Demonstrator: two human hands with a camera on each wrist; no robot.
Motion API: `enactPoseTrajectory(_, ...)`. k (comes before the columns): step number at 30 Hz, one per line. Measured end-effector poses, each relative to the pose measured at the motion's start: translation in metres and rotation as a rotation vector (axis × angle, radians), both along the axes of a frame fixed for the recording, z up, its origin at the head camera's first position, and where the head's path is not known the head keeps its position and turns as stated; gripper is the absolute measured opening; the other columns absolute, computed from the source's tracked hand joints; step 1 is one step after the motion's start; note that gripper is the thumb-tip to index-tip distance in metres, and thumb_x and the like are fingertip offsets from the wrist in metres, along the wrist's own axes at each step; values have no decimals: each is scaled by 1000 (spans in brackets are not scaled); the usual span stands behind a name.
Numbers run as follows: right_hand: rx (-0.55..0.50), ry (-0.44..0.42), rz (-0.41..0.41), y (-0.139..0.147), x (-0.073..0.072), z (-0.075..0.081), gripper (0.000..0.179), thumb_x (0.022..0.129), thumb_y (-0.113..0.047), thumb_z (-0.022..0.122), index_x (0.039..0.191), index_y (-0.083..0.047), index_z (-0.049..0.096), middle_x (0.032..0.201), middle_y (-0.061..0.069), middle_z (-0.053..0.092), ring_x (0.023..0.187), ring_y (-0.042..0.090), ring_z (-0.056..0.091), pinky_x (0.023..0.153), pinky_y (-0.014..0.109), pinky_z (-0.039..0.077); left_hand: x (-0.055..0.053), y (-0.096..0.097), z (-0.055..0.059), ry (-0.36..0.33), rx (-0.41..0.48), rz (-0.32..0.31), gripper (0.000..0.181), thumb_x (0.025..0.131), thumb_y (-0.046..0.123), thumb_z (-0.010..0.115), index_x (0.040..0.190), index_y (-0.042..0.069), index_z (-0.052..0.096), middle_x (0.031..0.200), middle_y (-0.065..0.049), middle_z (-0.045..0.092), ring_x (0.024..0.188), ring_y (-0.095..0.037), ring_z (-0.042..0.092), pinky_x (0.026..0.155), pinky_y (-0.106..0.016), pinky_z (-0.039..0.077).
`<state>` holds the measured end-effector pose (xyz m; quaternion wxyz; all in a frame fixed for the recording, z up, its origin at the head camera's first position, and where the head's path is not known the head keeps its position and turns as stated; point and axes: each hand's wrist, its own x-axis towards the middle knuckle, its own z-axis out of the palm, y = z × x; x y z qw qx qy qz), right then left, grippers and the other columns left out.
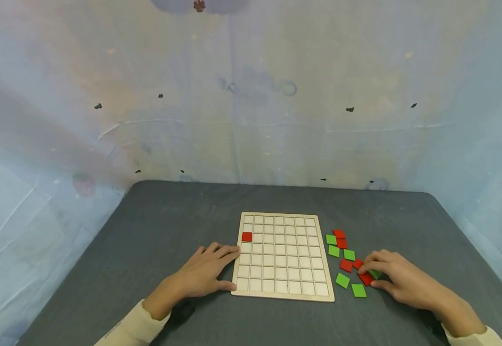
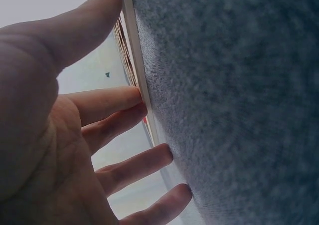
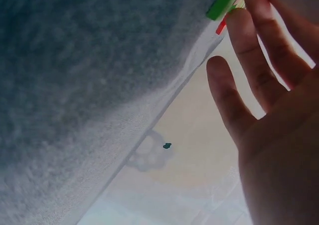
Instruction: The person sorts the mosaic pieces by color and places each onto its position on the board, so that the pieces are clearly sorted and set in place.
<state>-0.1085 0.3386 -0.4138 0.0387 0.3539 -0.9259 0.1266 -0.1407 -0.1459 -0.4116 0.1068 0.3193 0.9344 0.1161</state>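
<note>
A pale wooden board with a grid of square cells lies flat on the dark table. One red tile sits in its leftmost column, near the upper end. My left hand rests at the board's left edge, thumb at the near corner and fingers spread along the side; the left wrist view shows the fingertips at the rim. At the right, my right hand has thumb and index finger at opposite sides of a red square tile, pinching it. A green tile shows partly beneath this hand.
Several loose green and red tiles lie right of the board, among them a green tile in front and a red tile at the back. A patterned cloth hangs behind and beside the dark grey table.
</note>
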Motion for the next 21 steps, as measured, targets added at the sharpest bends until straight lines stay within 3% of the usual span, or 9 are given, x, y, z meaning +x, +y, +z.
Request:
enactPoseTrajectory(11,-27,72,-69,-5,2,0,36,84,-22,79,115,-35,68,112,-20,61,98,0,55,78,31,51,-1,0,-3,26,-24,12,79,88,56,68,154,21,41,157,5,40,134,-24,42,102,-58,37)
enactPoseTrajectory(21,-54,38,-132,-5,3,-1,35,91,-18,73,124,-28,66,113,-19,58,98,2,57,77,28,51,-1,1,-4,26,-34,11,80,87,57,68,154,21,40,157,6,40,134,-22,42,101,-55,37)
